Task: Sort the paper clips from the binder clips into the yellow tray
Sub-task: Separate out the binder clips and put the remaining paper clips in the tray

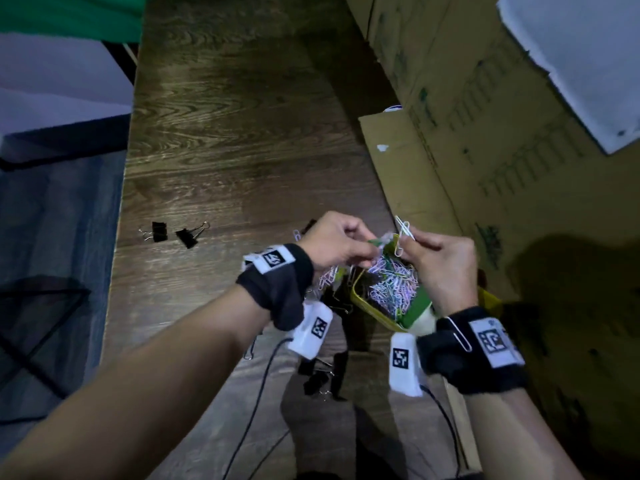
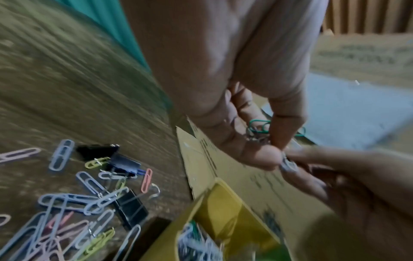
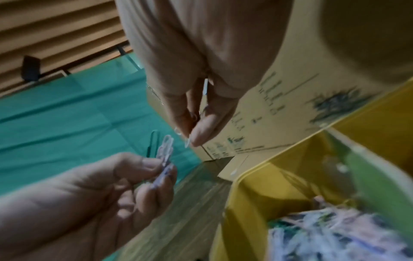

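Note:
Both hands hover over the yellow tray [image 1: 360,304], which holds a heap of pastel paper clips [image 1: 393,284]. My left hand [image 1: 372,252] grips a small bunch of paper clips, a green one [image 2: 260,124] among them. My right hand [image 1: 404,244] pinches white paper clips [image 1: 402,228] that stick up from its fingertips, close to the left fingers. In the right wrist view the right hand [image 3: 192,139] pinches a clip, and the left hand's clips [image 3: 165,150] show lower left. Loose paper clips [image 2: 61,155] and black binder clips [image 2: 132,210] lie on the table left of the tray [image 2: 214,203].
Two black binder clips [image 1: 173,233] lie apart at the table's left edge. More binder clips [image 1: 317,377] lie near the wrist camera cables. Cardboard boxes [image 1: 485,150] stand right behind the tray. A white paper clip [image 1: 459,332] clings to my right wristband.

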